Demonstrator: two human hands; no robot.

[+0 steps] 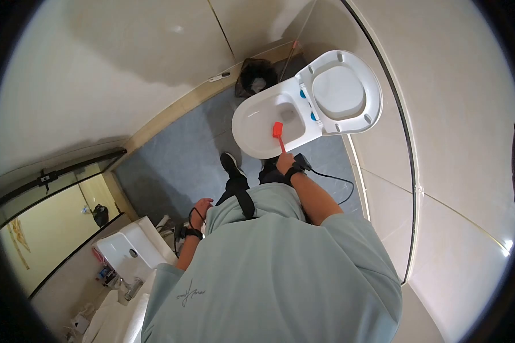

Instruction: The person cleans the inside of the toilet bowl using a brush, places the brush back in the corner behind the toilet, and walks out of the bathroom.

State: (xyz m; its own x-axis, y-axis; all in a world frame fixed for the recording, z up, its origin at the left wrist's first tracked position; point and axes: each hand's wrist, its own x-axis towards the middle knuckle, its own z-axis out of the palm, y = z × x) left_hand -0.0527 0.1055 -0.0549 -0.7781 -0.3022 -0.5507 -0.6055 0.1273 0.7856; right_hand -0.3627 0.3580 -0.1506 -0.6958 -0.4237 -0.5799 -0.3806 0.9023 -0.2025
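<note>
Gripping the handle of a red brush (277, 130), the right hand (285, 163) is curled around it at the near rim of the toilet bowl (252, 123). The brush head is within the bowl's outline; whether it touches the wall cannot be told. A careless turn of the wrist could knock the handle against the rim, and a quick flick could throw drops onto the trousers close by. By the right wrist, a black cable (337, 179) loops out beside the bowl; its slack could snag and tug the arm short. The left hand (201, 210) hangs by the thigh, holding nothing that shows; how far its fingers are spread cannot be told.

Further out, the raised lid (339, 91) bounds the bowl's right end, with the wall (383, 160) close beyond. A black-bagged bin (243, 71) stands just beside the far side, so a wide swing there could hit it. Floor (177, 137) lies open leftward, though a shoe (229, 163) stands near the bowl and the washbasin (117, 243) crowds the left rear.
</note>
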